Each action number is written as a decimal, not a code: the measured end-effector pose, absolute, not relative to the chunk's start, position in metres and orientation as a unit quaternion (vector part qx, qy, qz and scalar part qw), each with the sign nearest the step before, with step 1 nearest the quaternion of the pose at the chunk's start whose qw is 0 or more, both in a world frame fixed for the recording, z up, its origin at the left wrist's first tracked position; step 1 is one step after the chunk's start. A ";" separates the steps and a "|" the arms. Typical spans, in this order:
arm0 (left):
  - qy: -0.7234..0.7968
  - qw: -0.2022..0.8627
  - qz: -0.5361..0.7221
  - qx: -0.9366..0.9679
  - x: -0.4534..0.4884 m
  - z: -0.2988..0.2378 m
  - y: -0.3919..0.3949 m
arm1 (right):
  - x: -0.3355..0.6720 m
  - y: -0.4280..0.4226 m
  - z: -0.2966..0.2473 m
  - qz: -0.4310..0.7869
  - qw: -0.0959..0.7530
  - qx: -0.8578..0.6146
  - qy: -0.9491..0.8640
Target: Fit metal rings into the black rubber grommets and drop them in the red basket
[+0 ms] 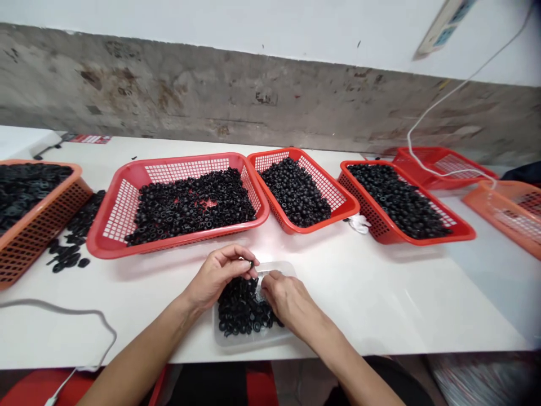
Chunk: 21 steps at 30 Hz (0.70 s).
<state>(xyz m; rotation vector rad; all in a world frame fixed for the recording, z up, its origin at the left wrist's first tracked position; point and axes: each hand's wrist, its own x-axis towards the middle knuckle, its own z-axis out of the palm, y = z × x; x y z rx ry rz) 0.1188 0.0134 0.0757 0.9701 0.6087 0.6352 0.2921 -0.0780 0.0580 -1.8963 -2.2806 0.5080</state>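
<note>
My left hand (pixel 226 274) is above the left back corner of a clear plastic tub (pixel 253 342), pinching a small black rubber ring (pixel 252 263) between thumb and fingertips. Over the tub's right side, my right hand (pixel 286 294) has its fingers curled down toward the contents; whatever is between those fingertips is hidden. Many small black rubber parts (pixel 243 310) fill the left and front of the tub, some round with a hole. A paler patch, perhaps small clear or silvery pieces, shows between the hands.
Behind the tub stand a wide red basket (pixel 177 248), a smaller red basket (pixel 302 228) and another red basket (pixel 422 241), all holding black rings. An orange basket (pixel 46 237) is at left, beside loose black parts (pixel 67 256). White cables (pixel 422 118) hang at right and lie (pixel 54 307) at left.
</note>
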 end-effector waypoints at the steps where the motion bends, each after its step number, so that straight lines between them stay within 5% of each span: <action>1: 0.282 0.794 0.295 0.452 0.118 0.075 0.013 | 0.293 -0.078 0.058 0.173 0.065 -0.628 -0.756; 7: 0.275 0.802 0.289 0.446 0.122 0.075 0.012 | 0.291 -0.080 0.046 0.198 0.084 -0.617 -0.757; 21: 0.273 0.803 0.243 0.470 0.136 0.089 0.018 | 0.314 -0.081 0.096 0.453 0.378 -0.542 -0.599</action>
